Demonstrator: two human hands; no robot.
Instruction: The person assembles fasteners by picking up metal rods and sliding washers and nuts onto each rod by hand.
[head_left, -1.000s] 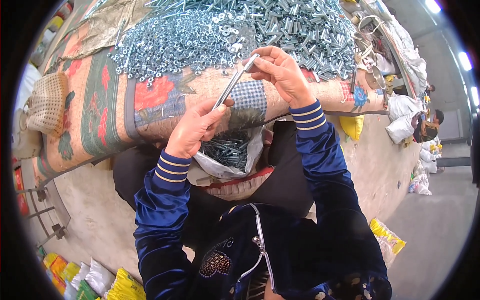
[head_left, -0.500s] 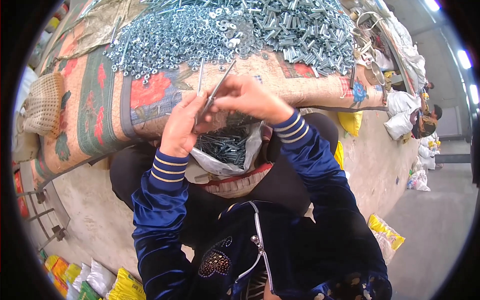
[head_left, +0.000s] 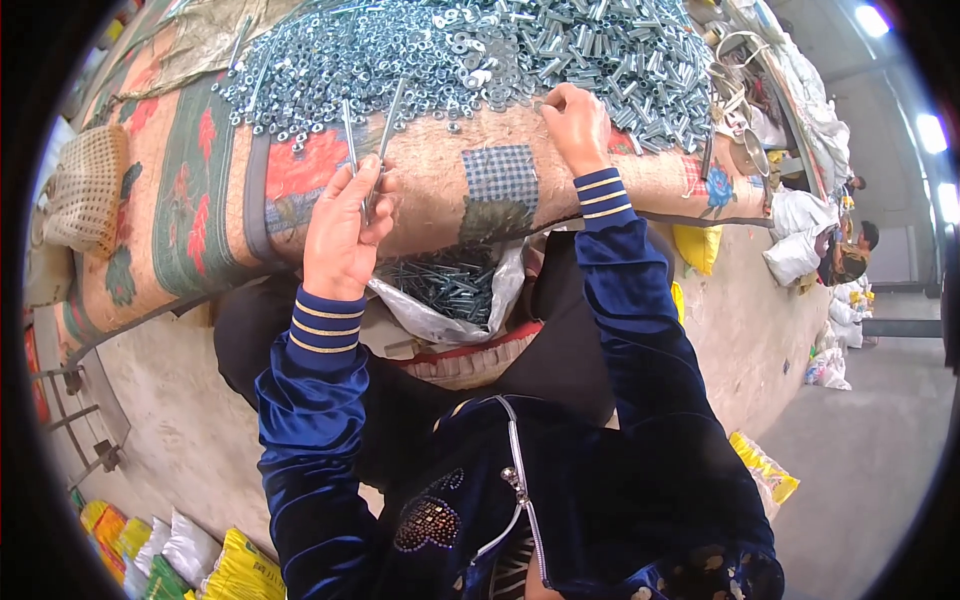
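Two slim metal rods (head_left: 392, 113) fan out from the pinched left hand (head_left: 343, 228) in the head view; the right hand (head_left: 580, 125) bunches its fingers beside washers (head_left: 490, 60) and metal sleeves (head_left: 620, 65), whether holding anything impossible to tell. A firm, low grip seems best for steadying both rods. Patterned cloth (head_left: 430, 165) spreads beneath the washers; bright sacks (head_left: 243, 568) sit on the concrete floor (head_left: 180, 430).

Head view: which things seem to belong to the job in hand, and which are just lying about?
Likely in use:
two metal rods, in the left grip
loose nuts
short metal tubes, near the right grip
open bag of metal pieces

Apparently just lying about:
beige openwork object, far left
yellow sack, lower left
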